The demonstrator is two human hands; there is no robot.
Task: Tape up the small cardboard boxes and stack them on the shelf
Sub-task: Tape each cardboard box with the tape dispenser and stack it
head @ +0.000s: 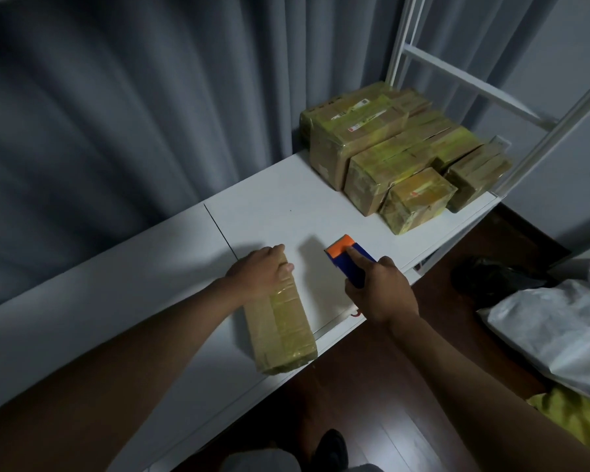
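hands (pixel 321 281) on box (pixel 280 321), tape dispenser (pixel 349 258)

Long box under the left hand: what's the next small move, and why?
Probably set the tape dispenser down and lift the long box toward the stacked boxes. Yellowish tape already covers its top and near end, the left hand holds its far end, and the right hand has the dispenser off it.
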